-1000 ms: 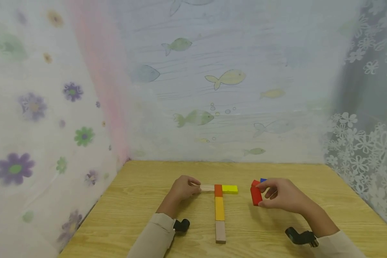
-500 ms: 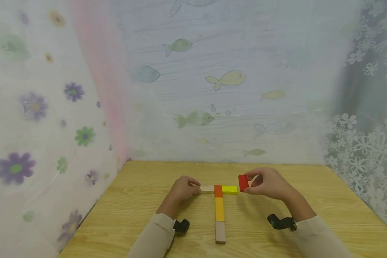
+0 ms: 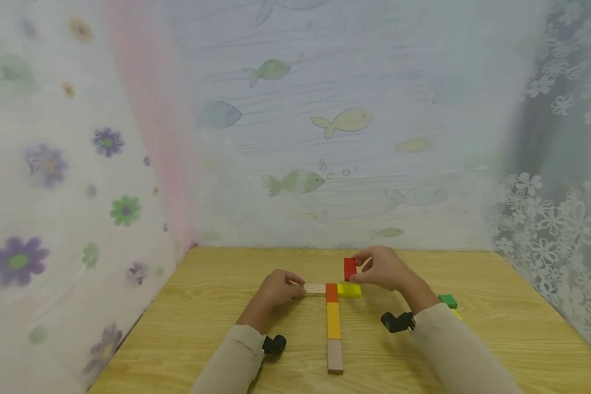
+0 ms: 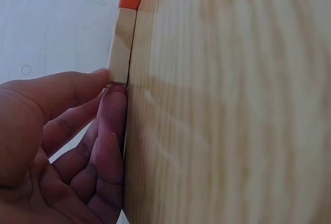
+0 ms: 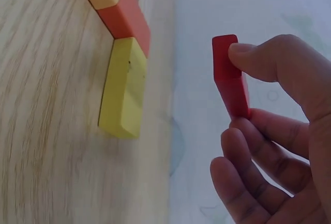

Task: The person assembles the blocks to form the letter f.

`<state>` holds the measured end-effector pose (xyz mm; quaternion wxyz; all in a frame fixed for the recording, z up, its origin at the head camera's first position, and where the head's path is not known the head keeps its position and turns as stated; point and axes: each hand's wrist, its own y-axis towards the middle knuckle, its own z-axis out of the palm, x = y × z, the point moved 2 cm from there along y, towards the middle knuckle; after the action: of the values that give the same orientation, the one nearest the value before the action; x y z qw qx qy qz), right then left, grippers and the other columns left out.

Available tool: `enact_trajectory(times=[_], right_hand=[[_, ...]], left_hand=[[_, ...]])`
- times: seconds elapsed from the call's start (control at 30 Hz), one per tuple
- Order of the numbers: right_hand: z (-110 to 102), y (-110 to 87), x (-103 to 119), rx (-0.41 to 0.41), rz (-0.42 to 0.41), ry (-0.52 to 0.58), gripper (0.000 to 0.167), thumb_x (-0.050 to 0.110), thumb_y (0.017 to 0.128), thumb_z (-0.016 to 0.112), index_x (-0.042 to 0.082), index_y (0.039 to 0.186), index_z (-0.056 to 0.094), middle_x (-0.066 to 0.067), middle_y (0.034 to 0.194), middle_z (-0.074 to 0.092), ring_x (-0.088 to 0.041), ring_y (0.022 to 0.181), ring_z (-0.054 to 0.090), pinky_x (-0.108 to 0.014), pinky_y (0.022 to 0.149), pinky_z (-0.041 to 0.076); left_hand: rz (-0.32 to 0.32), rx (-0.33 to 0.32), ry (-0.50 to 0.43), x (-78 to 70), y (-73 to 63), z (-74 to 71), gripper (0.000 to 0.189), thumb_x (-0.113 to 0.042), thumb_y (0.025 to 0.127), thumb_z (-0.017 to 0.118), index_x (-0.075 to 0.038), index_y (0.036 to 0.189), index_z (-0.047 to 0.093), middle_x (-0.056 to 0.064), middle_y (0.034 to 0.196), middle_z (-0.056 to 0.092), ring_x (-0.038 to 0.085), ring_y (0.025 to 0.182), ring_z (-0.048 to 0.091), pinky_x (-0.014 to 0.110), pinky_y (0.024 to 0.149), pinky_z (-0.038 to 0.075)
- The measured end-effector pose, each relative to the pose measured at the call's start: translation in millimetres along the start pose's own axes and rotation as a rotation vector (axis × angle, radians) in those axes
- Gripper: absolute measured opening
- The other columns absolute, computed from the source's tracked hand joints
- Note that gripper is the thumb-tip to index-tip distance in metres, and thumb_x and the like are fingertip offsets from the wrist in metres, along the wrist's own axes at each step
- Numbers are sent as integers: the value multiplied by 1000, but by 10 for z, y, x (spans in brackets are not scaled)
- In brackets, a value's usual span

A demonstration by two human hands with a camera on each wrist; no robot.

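Building blocks lie in a T on the table: an orange block [image 3: 332, 293], an amber block [image 3: 333, 320] and a brownish block [image 3: 335, 355] form the stem. At the top, a pale wooden block [image 3: 316, 289] lies left and a yellow block [image 3: 349, 290] right of the orange one. My left hand [image 3: 278, 288] holds the outer end of the pale block with its fingertips, fingers resting low along the table [image 4: 232, 105]. Between thumb and fingers my right hand [image 3: 381, 268] pinches a red block [image 3: 350, 269], raised behind the yellow block; the right wrist view shows it upright and apart.
A green block [image 3: 447, 301] and a bit of a yellow piece [image 3: 457, 313] lie beyond my right forearm, which partly hides them. A fish-patterned curtain [image 3: 295, 219] hangs at the table's far edge, with flowered sheets [image 3: 69, 219] at the sides.
My right hand has carried the red block left and farther back, from the right side to behind the yellow block. The green block has come into view. My left hand stays at the pale block.
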<state>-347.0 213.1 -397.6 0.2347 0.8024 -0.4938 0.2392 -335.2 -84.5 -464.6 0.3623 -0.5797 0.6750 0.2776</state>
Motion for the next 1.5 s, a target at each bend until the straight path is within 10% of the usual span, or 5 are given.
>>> enact_trajectory(times=[0.57, 1.5], right_hand=[[334, 435, 40, 18, 36, -58, 55, 30, 80, 91, 6, 126, 74, -6, 108, 74, -20, 94, 69, -37, 82, 61], [590, 565, -54, 26, 118, -21, 57, 27, 80, 91, 9, 130, 72, -5, 110, 71, -20, 99, 70, -40, 90, 60]], left_hand=[[15, 12, -12, 29, 9, -6, 26, -26, 91, 80, -16, 115, 79, 2, 100, 74, 16, 87, 68, 37, 78, 60], [28, -28, 24, -9, -28, 2, 23, -26, 91, 80, -17, 113, 80, 4, 104, 76, 17, 88, 69, 42, 83, 58]])
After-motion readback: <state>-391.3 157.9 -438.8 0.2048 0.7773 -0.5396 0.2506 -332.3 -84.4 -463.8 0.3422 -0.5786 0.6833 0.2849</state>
